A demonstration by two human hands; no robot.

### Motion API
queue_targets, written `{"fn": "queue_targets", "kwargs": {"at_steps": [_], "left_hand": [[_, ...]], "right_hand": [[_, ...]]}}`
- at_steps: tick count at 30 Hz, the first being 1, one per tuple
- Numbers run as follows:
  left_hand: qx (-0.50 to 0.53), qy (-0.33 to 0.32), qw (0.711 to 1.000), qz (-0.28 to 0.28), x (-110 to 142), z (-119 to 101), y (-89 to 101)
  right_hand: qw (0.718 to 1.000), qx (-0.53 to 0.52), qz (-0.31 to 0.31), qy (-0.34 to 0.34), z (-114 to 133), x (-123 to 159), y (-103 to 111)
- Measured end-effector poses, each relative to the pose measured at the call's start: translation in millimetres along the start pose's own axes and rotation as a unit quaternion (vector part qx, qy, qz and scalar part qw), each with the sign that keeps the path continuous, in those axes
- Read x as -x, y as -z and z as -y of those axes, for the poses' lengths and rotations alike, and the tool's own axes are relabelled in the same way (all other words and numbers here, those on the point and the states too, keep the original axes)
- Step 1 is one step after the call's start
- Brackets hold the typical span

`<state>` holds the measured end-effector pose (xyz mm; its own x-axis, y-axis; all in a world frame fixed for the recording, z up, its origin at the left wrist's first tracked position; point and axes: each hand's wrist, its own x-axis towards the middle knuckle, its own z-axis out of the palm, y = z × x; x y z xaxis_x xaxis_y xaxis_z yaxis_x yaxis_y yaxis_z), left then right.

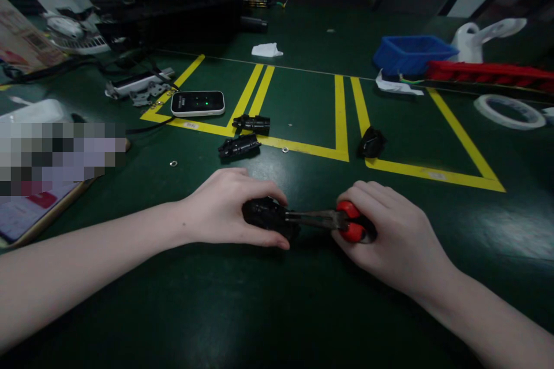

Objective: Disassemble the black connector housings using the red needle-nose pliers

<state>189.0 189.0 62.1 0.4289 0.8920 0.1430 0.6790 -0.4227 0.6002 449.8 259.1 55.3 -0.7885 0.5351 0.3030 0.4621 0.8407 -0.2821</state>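
Between the thumb and fingers of my left hand (236, 207) is a black plastic part (266, 214), held just above or on the green tabletop; the shadow hides which. My right hand (385, 230) is wrapped around the red handles of a pair of long-nose pliers (318, 218). The narrow jaws point left and reach the right end of the black part. Whether the tips grip anything there is too dark to make out. Beyond my hands lie a black ribbed piece (240, 146), a similar black piece (251, 123) and a black piece with a pointed top (371, 142).
Yellow tape (303, 149) marks areas on the green table (242, 311). A small metal ring (284, 150) and another ring (173, 164) lie loose. Left are a phone (56, 190) and a black-faced device (198, 103). Right are a blue bin (411, 53) and a tape roll (509, 112).
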Motion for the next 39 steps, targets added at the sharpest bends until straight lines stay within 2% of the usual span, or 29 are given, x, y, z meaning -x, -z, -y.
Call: {"fn": "queue_targets", "kwargs": {"at_steps": [5, 9, 12, 16, 21, 32, 39], "left_hand": [[-0.027, 0.005, 0.999, 0.046, -2.7, -1.1, -1.2], [0.005, 0.03, 0.998, 0.046, -2.7, -3.7, 1.3], [0.067, 0.056, 0.996, 0.034, -2.2, -4.9, 3.6], [0.146, 0.064, 0.987, 0.027, -3.0, -4.6, 4.9], [0.146, 0.061, 0.987, 0.032, -4.6, -4.2, 5.0], [0.139, 0.058, 0.988, 0.017, -4.4, -3.8, 5.5], [0.135, 0.035, 0.99, 0.004, -2.5, 1.9, 5.0]], "right_hand": [[0.998, -0.039, -0.028, -0.035, -1.4, 1.0, -0.7], [0.994, -0.069, -0.037, -0.071, -1.8, -3.1, 1.9], [0.991, -0.088, -0.046, -0.092, -0.9, -3.5, 2.3], [0.967, -0.18, -0.085, -0.158, 1.3, 3.0, 1.4], [0.941, -0.257, -0.089, -0.199, 6.4, 9.7, 1.8], [0.954, -0.153, -0.087, -0.242, 7.1, 10.5, -6.7], [0.944, -0.099, -0.129, -0.287, 8.1, 11.1, 0.8]]}}
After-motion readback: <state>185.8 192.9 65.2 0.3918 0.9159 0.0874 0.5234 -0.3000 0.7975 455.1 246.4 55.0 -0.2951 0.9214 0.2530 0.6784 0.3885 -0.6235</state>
